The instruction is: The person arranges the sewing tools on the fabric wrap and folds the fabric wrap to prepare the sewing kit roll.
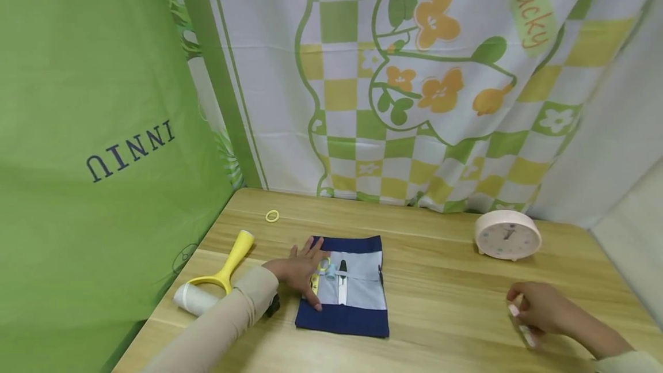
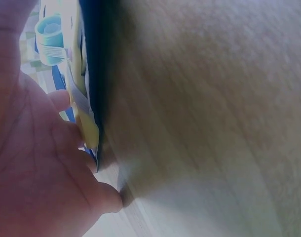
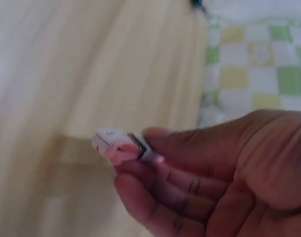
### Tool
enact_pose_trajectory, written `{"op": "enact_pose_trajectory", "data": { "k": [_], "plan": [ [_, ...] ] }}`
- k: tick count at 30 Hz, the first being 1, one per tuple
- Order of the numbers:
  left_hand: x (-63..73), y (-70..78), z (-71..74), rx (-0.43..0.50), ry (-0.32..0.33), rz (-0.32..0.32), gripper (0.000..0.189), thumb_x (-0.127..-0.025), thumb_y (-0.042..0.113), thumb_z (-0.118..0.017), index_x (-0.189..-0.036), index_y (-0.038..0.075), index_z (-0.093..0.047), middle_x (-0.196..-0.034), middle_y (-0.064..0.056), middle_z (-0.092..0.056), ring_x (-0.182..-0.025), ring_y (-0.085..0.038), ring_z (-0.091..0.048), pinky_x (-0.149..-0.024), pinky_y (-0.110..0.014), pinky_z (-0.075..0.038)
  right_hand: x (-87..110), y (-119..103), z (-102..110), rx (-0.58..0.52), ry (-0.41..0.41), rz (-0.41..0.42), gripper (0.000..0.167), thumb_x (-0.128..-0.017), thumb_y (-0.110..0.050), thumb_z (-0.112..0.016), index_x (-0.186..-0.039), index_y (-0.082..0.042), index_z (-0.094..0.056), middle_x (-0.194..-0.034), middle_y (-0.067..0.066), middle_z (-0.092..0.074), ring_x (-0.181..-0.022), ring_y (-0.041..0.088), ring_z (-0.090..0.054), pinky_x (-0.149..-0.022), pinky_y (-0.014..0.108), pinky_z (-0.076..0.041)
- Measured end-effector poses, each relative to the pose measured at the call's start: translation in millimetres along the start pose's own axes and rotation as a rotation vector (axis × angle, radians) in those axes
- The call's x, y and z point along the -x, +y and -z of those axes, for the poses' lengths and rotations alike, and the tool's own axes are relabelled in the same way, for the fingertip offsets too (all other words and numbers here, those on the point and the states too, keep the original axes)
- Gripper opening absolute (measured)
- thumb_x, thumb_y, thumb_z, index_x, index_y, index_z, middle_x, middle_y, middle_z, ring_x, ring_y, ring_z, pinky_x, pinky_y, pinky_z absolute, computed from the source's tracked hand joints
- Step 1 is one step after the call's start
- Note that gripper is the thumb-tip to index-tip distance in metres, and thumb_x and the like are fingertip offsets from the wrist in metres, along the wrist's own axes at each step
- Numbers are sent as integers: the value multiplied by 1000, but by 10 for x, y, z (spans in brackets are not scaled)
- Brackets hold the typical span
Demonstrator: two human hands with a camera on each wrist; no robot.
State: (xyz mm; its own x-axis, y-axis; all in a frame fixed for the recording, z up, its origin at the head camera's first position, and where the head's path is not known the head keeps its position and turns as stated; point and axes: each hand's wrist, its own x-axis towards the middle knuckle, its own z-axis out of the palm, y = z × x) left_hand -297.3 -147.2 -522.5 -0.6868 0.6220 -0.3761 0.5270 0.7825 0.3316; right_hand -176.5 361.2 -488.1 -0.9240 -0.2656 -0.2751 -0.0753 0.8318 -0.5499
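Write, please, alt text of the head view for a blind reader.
A person's left hand lies spread on a navy-edged cloth case on a wooden table; the right hand pinches a slim pale object. A yellow-handled roller lies at left, a pink clock stands at right.

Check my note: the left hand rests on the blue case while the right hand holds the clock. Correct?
Not the clock: the right hand holds a small pink-and-white item, as the right wrist view shows. The left hand does rest on the blue case.
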Motion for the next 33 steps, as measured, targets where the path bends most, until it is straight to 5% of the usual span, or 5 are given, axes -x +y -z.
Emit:
{"op": "enact_pose_trajectory", "data": {
  "k": [7,14,21,28,33],
  "plan": [
    [20,-12,14,-19,11,7,124,-66,57,-89,-159,16,-18,-169,-19,8,-156,-40,12,-119,-71,-3,-553,-1098,-48,-25,-75,359,14,-88,-8,-73,-100,-4,-68,-78,-5,-62,-66,-2,-52,-56,20,-48],
    [-12,42,27,-23,6,9,124,-65,59,-88,-159,17,-19,-170,-17,7,-156,-39,12,-120,-70,-3,-1381,-1932,-359,-67,-44,502,8,-88,-9,-75,-92,-10,-68,-77,-4,-66,-69,2,-56,-61,21,-50],
    [-75,78,-10,-24,12,-2,125,-66,64,-85,-160,18,-18,-170,-17,8,-156,-39,13,-120,-70,-4,-1917,-1997,-712,-120,-5,394,9,-85,-2,-74,-88,-6,-67,-69,-4,-61,-59,5,-56,-53,22,-49],
    [-36,53,3,-36,20,15,126,-65,63,-86,-160,18,-18,-170,-16,9,-156,-38,13,-120,-70,-4,-2101,-1910,-849,-134,113,251,11,-82,0,-76,-86,-5,-67,-71,0,-63,-61,9,-56,-54,22,-45],
    [2,10,-3,-44,19,24,125,-64,63,-86,-159,19,-18,-170,-15,8,-157,-37,13,-120,-69,-4,-2131,-1913,-910,-233,58,169,12,-83,1,-76,-88,-3,-66,-70,2,-64,-59,11,-61,-53,24,-51]
  ]
}}
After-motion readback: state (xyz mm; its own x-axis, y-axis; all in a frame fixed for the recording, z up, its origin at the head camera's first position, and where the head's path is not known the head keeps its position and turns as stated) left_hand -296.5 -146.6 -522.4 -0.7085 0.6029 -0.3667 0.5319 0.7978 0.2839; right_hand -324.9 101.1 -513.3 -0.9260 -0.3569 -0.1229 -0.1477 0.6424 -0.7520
